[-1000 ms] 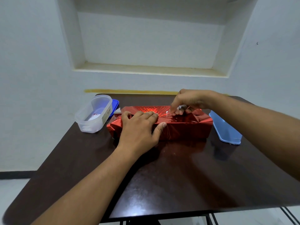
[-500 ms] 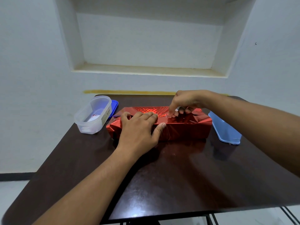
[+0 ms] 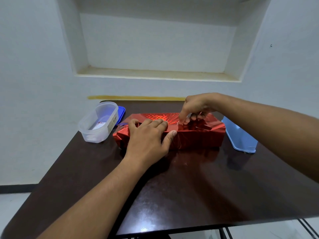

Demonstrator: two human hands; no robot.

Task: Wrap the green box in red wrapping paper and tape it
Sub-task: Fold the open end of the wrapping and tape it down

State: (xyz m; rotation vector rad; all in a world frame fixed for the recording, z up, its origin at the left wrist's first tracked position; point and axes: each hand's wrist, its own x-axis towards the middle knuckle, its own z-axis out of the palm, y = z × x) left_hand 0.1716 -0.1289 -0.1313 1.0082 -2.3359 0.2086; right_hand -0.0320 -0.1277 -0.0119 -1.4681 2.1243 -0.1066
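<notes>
With our left hand (image 3: 148, 138) spread flat pinning the red wrapping paper (image 3: 193, 135), our right hand (image 3: 195, 107) fingers (image 3: 182, 119) should press the pinched tape down smoothly along the seam.

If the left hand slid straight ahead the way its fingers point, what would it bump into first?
Probably nothing on the parcel itself: the left hand lies flat on the red-wrapped box, fingers aimed at the far edge. Beyond that, bare table, then the wall. The right hand looks off to the side.
</notes>
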